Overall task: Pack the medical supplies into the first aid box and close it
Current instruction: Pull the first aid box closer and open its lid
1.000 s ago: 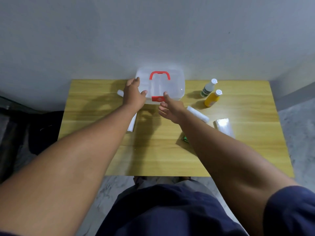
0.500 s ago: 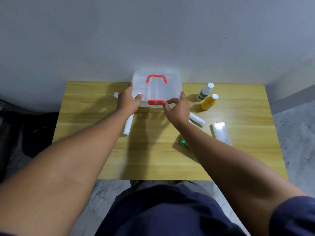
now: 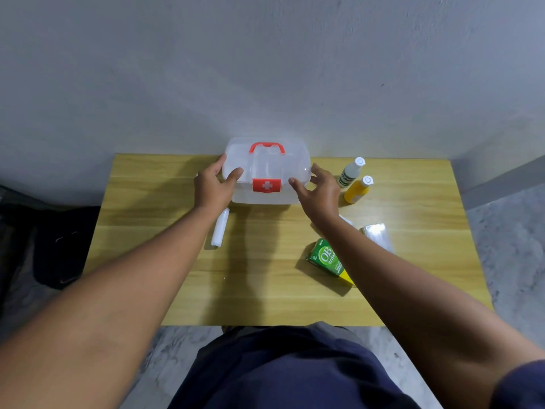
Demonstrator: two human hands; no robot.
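The translucent first aid box (image 3: 265, 169), with a red handle and a red cross latch (image 3: 266, 185), stands closed at the back of the wooden table (image 3: 259, 293). My left hand (image 3: 213, 188) grips its left corner, thumb on the front. My right hand (image 3: 320, 194) holds the right corner, thumb on the front wall. Loose supplies lie around: a white roll (image 3: 219, 231) under my left wrist, a green carton (image 3: 326, 258), a foil pack (image 3: 377, 236), a white bottle (image 3: 349, 172) and a yellow bottle (image 3: 358, 190).
A grey wall rises directly behind the box. A second white roll (image 3: 346, 221) peeks out from under my right forearm. A dark bag (image 3: 59, 246) lies on the floor left of the table. My lap is at the table's near edge.
My right hand left the red latch and moved to the box's right corner. My left hand slid further around the left corner. The latch's white cross now shows.
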